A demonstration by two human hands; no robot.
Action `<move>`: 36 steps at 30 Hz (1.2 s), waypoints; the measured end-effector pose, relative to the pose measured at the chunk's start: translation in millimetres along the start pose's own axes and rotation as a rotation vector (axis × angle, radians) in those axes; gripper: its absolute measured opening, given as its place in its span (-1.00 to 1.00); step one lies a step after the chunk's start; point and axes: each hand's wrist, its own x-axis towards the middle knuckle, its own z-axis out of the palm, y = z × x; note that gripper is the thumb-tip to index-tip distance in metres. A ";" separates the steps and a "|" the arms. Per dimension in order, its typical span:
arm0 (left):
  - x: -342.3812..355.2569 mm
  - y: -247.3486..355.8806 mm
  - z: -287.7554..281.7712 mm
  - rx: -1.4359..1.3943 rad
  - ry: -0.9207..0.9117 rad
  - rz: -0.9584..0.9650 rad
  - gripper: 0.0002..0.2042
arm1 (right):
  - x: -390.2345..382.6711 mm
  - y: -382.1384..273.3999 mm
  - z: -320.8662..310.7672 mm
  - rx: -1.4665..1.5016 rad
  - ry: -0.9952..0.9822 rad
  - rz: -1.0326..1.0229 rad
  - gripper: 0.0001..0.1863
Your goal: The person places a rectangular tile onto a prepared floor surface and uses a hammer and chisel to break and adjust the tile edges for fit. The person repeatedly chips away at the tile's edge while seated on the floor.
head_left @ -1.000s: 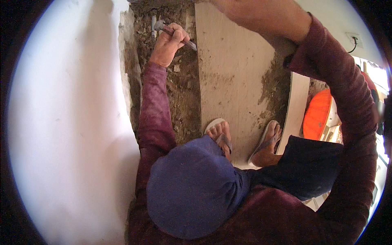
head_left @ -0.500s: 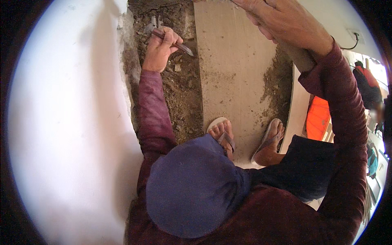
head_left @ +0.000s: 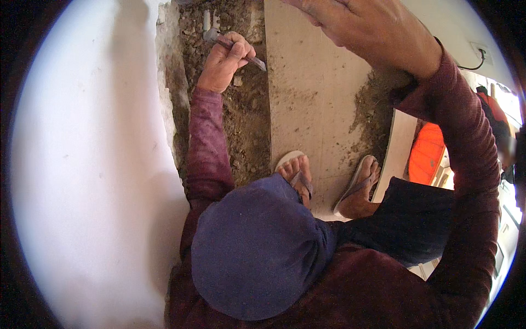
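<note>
My left hand (head_left: pixel 220 68) is closed around a chisel (head_left: pixel 256 62). Its flat, pale tip points down and to the right, close to the edge of a board (head_left: pixel 307 120). Below this hand lies a strip of rough, broken soil (head_left: pixel 246 126). My right hand (head_left: pixel 372 33) is raised at the upper edge, larger in view, with its fingers curled and partly cut off. Whatever it may hold is out of sight.
A white wall (head_left: pixel 98 164) with a broken lower edge runs along the left. Grey pipe ends (head_left: pixel 210 34) stick out of the soil beyond my left hand. My sandalled feet (head_left: pixel 298 175) rest near the board. Something bright orange (head_left: pixel 426 156) lies at the right.
My left hand and the chisel have shifted slightly right and up in view, uncovering more of the pipe. My right hand has moved left and a little up.
</note>
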 end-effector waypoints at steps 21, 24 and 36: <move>103.5 48.9 18.5 0.620 0.353 0.104 -0.63 | -91.3 10.9 -50.8 0.506 0.276 0.560 -0.64; 105.4 44.2 25.9 0.618 0.354 0.075 -0.62 | -109.9 29.1 -47.5 0.535 0.261 0.556 -0.61; 104.9 51.4 55.4 0.925 0.244 -0.091 -0.60 | -113.5 28.8 -59.3 0.364 0.521 0.273 -0.58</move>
